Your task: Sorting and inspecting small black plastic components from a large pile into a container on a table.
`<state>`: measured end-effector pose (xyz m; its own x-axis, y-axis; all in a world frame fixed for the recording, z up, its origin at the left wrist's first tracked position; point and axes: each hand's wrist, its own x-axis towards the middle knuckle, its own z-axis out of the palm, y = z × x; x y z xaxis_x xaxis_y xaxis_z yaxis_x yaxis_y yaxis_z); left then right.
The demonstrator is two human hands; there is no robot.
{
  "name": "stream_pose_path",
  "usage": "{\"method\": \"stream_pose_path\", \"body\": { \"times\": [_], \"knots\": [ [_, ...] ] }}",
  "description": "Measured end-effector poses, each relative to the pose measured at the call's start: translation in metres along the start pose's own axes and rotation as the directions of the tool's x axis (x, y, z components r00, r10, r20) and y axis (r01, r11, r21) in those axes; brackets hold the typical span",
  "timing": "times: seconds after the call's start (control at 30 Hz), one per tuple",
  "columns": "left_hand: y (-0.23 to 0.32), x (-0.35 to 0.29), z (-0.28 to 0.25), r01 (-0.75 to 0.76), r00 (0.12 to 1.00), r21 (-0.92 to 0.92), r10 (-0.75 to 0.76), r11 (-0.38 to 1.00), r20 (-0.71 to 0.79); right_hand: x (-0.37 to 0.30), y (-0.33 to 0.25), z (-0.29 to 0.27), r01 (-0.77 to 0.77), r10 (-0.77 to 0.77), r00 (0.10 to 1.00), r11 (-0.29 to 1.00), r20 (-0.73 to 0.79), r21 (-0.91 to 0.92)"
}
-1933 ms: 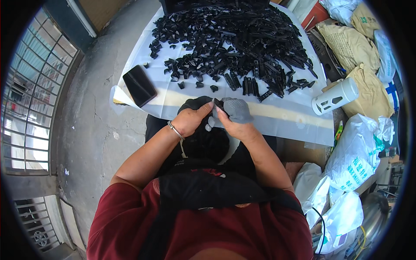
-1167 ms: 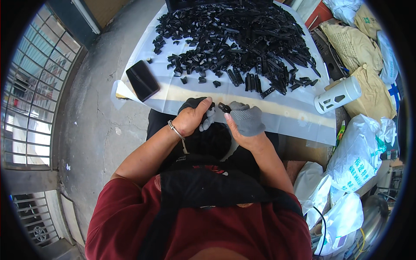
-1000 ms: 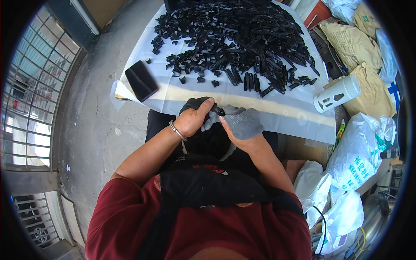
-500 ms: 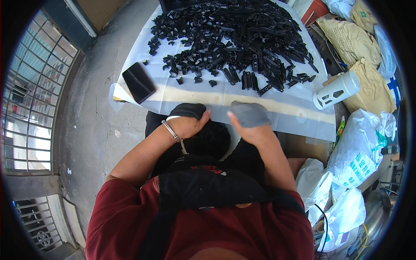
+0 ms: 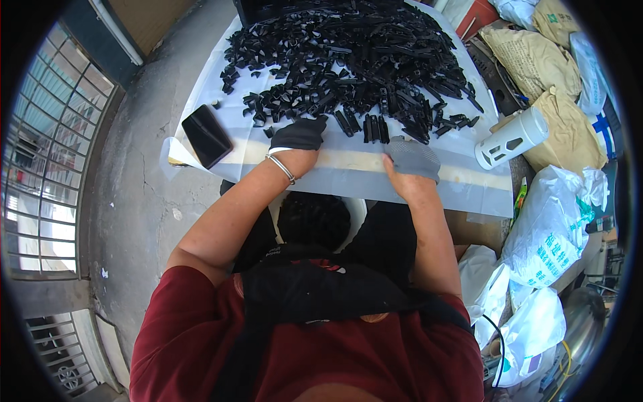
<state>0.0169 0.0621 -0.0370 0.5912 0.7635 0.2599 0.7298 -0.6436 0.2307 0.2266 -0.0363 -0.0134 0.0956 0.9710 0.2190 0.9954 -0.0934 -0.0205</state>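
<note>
A wide pile of small black plastic parts (image 5: 362,60) lies on a white sheet over the table. My left hand (image 5: 298,142), in a black glove with a bracelet at the wrist, is at the near edge of the pile by the small pieces. My right hand (image 5: 412,162), in a grey glove with the thumb bare, rests near the long parts (image 5: 375,127) lined up at the pile's front. The backs of the gloves hide my fingers, so what they hold, if anything, is not visible. Between my knees stands a white bucket (image 5: 358,218) holding a dark mass.
A dark phone (image 5: 206,136) lies on the table's left corner. A white cylindrical container with dark cutouts (image 5: 512,139) lies tilted at the right edge. Stuffed sacks (image 5: 532,60) and white plastic bags (image 5: 546,228) crowd the right side. A barred window (image 5: 57,154) is at left.
Both my hands have moved forward from above the bucket to the near edge of the pile, the right one also slightly rightward. More of the bucket shows now.
</note>
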Motion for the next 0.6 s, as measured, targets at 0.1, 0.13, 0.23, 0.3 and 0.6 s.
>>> {"method": "stream_pose_path", "body": {
  "times": [0.1,0.13,0.23,0.3,0.6],
  "knots": [
    [0.001,-0.008,-0.009,0.058,0.997,-0.060,-0.055,0.996,0.045,-0.005,-0.007,0.002,0.080,-0.080,0.996,0.997,-0.036,-0.008],
    [0.001,-0.011,-0.011,0.095,0.993,-0.119,-0.086,0.988,0.078,-0.006,-0.007,0.007,0.080,-0.073,0.991,0.995,-0.108,0.059],
    [0.004,-0.025,-0.016,0.190,0.980,-0.279,-0.163,0.941,0.115,-0.016,-0.026,0.003,0.171,-0.086,0.969,0.910,-0.231,0.378],
    [0.010,-0.038,-0.025,0.371,0.922,-0.427,-0.274,0.825,0.273,-0.023,-0.047,-0.002,0.253,-0.093,0.954,0.762,-0.286,0.596],
    [0.023,-0.063,-0.029,0.091,0.991,-0.811,0.026,0.578,0.130,-0.029,-0.075,-0.002,0.464,-0.362,0.885,0.719,-0.292,0.517]
  ]
}}
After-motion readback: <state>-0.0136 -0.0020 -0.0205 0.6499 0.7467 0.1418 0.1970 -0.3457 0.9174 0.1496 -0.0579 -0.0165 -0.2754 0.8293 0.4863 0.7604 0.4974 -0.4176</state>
